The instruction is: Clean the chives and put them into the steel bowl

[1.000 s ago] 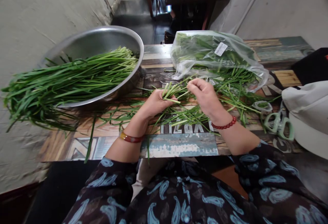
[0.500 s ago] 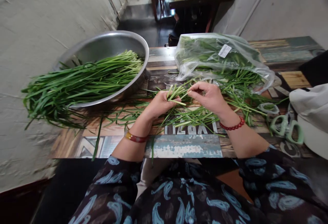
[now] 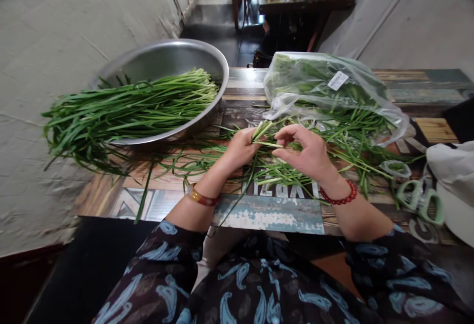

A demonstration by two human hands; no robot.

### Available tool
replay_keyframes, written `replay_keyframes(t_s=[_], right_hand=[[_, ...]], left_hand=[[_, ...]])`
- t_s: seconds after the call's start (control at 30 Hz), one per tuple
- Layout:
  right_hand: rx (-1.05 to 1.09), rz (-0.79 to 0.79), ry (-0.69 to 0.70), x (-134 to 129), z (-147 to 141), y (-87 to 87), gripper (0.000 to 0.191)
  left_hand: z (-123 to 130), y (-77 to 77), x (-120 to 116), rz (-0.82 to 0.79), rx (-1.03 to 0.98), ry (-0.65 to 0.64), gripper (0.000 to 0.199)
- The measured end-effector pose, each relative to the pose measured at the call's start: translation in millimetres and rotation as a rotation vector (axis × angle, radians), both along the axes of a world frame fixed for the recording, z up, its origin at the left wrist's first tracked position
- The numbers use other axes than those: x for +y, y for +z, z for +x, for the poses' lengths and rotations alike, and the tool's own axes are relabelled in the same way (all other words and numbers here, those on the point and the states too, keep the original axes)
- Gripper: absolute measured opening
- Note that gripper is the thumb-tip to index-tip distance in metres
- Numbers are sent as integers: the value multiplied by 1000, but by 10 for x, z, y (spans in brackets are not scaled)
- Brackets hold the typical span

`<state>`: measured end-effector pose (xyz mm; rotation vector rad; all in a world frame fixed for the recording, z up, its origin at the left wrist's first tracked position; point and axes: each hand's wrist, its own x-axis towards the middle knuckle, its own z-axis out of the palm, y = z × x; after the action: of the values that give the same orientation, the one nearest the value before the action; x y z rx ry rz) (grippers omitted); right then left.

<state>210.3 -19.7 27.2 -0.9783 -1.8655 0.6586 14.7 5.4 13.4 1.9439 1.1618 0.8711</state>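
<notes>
My left hand (image 3: 242,150) is closed round a small bunch of green stalks (image 3: 263,130), their pale ends pointing up and to the right. Just right of it, my right hand (image 3: 304,150) has its thumb and forefinger apart near the tip of one pale stalk; I see nothing held between them. Loose green stalks (image 3: 285,172) lie on the patterned table (image 3: 274,215) under and around both hands. At the left, a large metal bowl (image 3: 224,74) holds a thick pile of long green stalks (image 3: 148,104), whose leafy ends hang over its rim.
Behind my right hand lies a clear plastic bag (image 3: 329,79) of greens with a white label. Green-handled scissors (image 3: 431,206) and a pale cap (image 3: 457,185) are at the right edge. A wall (image 3: 44,27) borders the left; another table (image 3: 311,4) stands beyond.
The view has shifted, so the bowl and bag sit further right. My right thumb and forefinger have parted from their pinch at the stalks. The bunch in my left hand looks smaller.
</notes>
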Motion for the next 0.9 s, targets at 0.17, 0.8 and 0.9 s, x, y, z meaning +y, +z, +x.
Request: replay_keyframes(t_s=[0.17,0.8,0.9], right_hand=[[-50,129,-71,-13,-64,-10,11],[286,-220,-89,216,20,-279,54],[291,-223,-22,247,57,-351,58]], left_hand=[[-1,-16,-4,106,142,-46,17],[-203,308,-51,-188,-616,20,28],[-214,434,-80,-159,-665,100,24]])
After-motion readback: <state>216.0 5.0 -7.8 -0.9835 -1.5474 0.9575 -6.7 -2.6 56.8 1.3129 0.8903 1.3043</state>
